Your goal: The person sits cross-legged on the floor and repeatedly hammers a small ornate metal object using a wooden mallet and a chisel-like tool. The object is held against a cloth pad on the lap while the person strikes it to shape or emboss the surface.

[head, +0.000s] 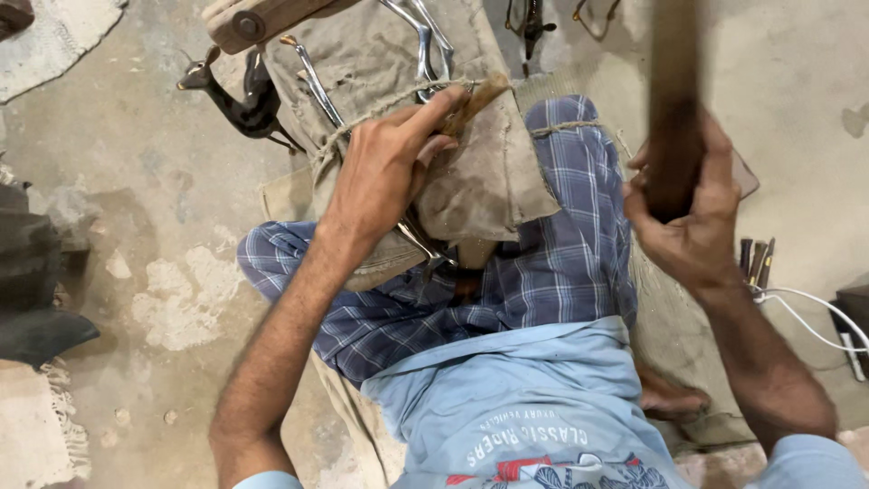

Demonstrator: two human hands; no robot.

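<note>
On your lap, your left hand (385,172) pinches a small wooden tool (475,101) against the cloth pad (489,181), fingers closed on it. Your right hand (692,217) is raised beside your knee, fingers wrapped tight round a dark wooden mallet (674,100), blurred. Chisels (756,258) lie on the floor near that wrist; a black deer figure (240,100) stands left of the pad.

I see my left hand (385,172) on the cloth-wrapped block (471,181) resting on my lap, my right hand (692,222) raised to its right gripping a wooden mallet (674,100). A deer figurine (240,100) lies far left; chisels (756,258) lie right.
</note>
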